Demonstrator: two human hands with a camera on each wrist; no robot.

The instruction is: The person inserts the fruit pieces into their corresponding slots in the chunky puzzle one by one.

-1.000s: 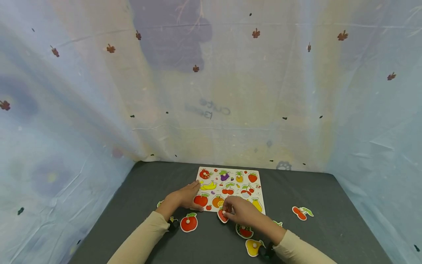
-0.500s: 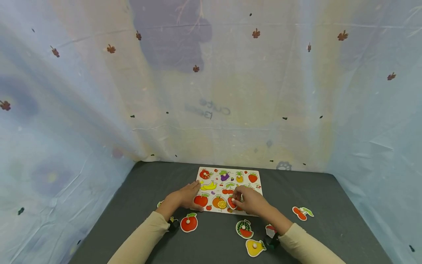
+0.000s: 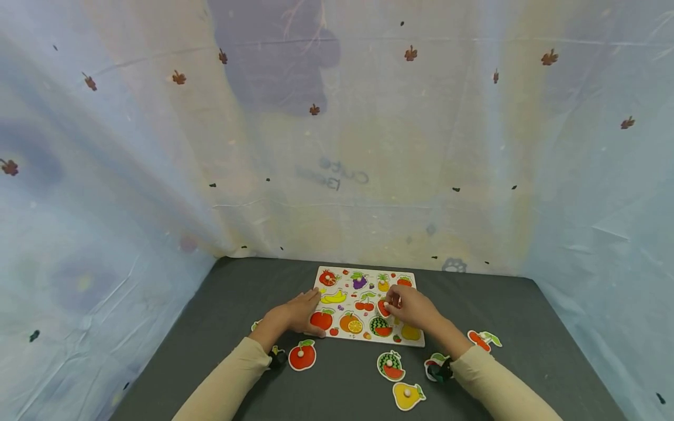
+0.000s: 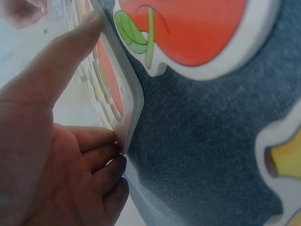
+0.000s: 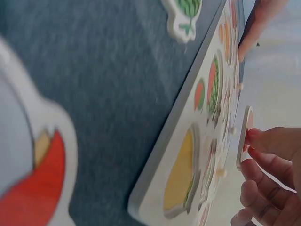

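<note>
A white fruit puzzle board (image 3: pixel 379 340) lies flat on the dark table. My left hand (image 3: pixel 302 313) rests at its near left corner; in the left wrist view the thumb (image 4: pixel 80 42) reaches along the near edge and the other fingertips touch the left edge. Over the right part of the board, my right hand (image 3: pixel 413 307) pinches a strawberry puzzle piece (image 3: pixel 383 308). In the right wrist view that piece (image 5: pixel 244 139) is tilted on edge, apart from the board, between thumb and fingers. Below it shows the board's pear picture (image 5: pixel 181 172).
Nearer than the board lie a knobbed apple piece (image 3: pixel 302 358), a watermelon piece (image 3: pixel 391 369) and a pear piece (image 3: pixel 404 397). A red and white piece (image 3: pixel 433 369) is partly hidden under my right wrist. A cherry piece (image 3: pixel 480 339) lies farther right. A patterned curtain (image 3: pixel 337 146) hangs behind.
My right hand has carried the strawberry piece from the board's near edge rightward and farther back over the board. The left hand has stayed at its corner.
</note>
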